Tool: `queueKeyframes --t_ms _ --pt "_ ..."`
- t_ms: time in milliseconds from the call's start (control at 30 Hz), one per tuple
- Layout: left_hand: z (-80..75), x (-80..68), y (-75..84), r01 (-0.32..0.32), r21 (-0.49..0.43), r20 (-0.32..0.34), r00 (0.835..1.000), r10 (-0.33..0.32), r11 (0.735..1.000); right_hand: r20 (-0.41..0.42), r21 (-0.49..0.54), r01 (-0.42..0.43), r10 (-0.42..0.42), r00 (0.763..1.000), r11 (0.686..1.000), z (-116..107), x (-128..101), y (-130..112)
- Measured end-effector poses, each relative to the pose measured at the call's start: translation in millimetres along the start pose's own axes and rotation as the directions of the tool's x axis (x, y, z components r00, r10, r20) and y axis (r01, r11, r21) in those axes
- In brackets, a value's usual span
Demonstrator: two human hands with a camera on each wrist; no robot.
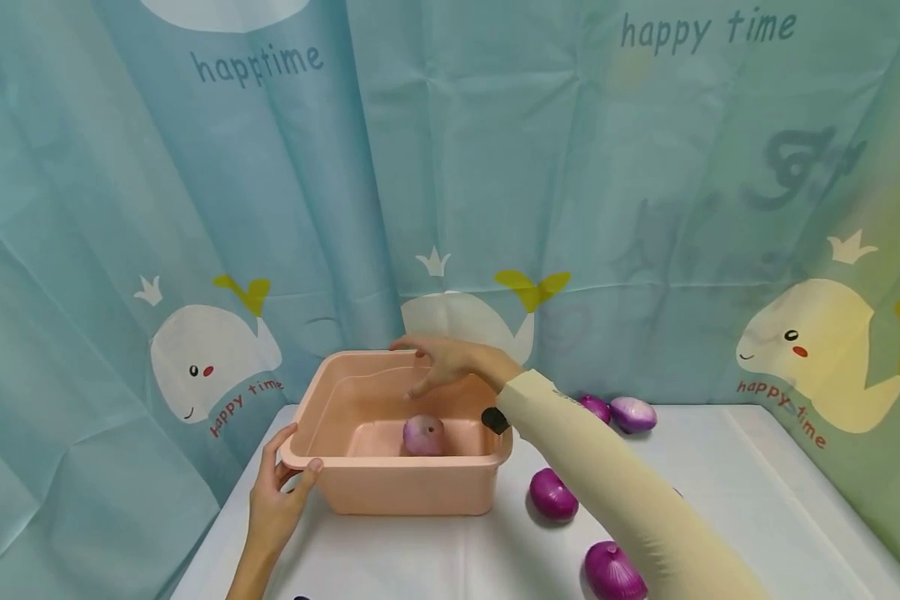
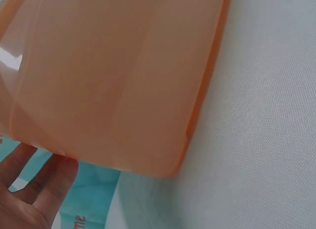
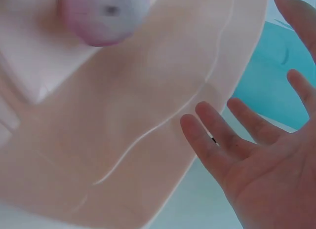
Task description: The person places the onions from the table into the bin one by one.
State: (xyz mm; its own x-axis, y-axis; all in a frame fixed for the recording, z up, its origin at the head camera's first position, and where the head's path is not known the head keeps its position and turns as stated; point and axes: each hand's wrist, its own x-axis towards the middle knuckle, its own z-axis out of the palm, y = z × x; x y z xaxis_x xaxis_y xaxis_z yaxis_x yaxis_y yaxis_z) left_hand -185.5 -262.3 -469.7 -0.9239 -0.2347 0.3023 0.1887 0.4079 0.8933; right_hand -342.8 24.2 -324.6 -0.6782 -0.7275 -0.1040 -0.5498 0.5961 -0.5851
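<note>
Loading step, by the look of it: pale pinkish-purple round onion (image 1: 423, 436) sits on the floor of the peach rectangular plastic tub (image 1: 408, 487), near the middle. Right hand (image 1: 452, 360) empty, fingers spread apart, by the rim at 1 o'clock. Left hand (image 1: 273, 504) clamped on the tub's corner at 8 o'clock. Glossy deep-purple onions (image 1: 553, 496) lie outside, at 4 o'clock; two more purple onions (image 1: 633, 414) at 3. Next move probably calls for lifting clear, then reaching toward 4 o'clock.

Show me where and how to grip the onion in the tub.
The onion is probably best taken by its rounded sides, from above: it lies low inside the open-topped tub, whose walls block reaching from the side.
</note>
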Motion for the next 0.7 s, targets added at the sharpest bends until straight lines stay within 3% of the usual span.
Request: queueKeyframes --t_ms 233,367,600,700 --pt "1.2 -0.6 0.2 0.007 -0.016 0.001 1.0 -0.007 1.0 -0.031 0.044 0.045 -0.044 0.999 0.998 -4.9 -10.4 -1.7" --pt "1.6 -0.7 -0.3 0.0 -0.017 0.006 1.0 0.0 1.0 -0.091 0.074 0.084 -0.078 0.993 0.994 -8.1 -20.3 0.2" --pt "-0.6 -2.1 -1.0 -0.02 -0.017 0.014 1.0 0.02 1.0 -0.213 0.03 0.205 -0.194 0.958 0.978 -19.9 -46.3 14.5" --pt "-0.7 -2.2 -1.1 -0.021 -0.017 0.014 1.0 0.022 1.0 -0.25 0.03 0.214 -0.2 0.947 0.976 -25.3 -63.1 24.1"
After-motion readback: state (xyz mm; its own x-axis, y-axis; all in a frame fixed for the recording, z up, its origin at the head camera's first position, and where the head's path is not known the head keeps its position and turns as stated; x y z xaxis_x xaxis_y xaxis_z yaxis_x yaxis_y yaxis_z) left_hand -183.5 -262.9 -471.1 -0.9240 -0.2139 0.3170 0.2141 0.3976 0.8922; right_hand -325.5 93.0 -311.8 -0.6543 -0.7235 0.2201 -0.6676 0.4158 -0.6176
